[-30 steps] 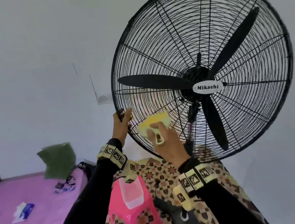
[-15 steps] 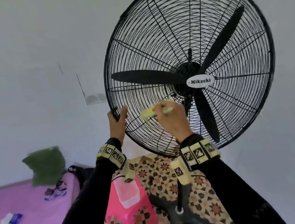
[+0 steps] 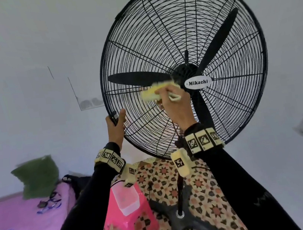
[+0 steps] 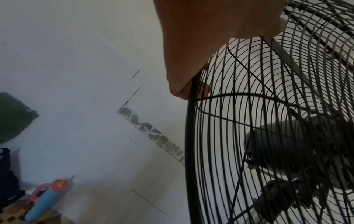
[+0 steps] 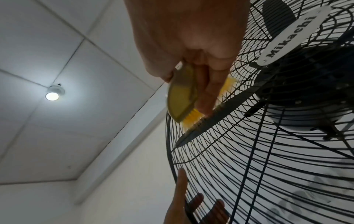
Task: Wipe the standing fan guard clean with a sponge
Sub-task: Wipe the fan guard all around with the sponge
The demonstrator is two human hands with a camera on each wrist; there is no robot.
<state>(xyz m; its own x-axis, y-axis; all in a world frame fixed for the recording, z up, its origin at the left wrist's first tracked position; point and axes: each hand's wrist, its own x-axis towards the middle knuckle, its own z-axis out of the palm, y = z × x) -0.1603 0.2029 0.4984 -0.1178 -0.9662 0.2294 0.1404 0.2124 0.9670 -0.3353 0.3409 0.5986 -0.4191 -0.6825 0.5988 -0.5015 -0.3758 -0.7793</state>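
A: Where's the guard (image 3: 155, 36)?
B: Filling the upper right of the head view, black wire, with a white Mikachi badge (image 3: 198, 83) at its hub.

A: And the sponge (image 3: 150, 93)?
B: Yellow, pressed on the wires just left of the badge. The right hand (image 3: 177, 109) clamps round it, fingers (image 5: 212, 91) curled over its bristly face.

A: The left hand (image 3: 116, 128)?
B: Lower left of the guard, gripping the rim (image 4: 191, 121); thumb in front, fingers wrapped behind.

A: Below them?
B: A pink stool (image 3: 130, 223) at bottom centre, the fan's black base (image 3: 183, 225) beside it on patterned floor (image 3: 213, 199). Pink bedding (image 3: 15, 221) lies at lower left.
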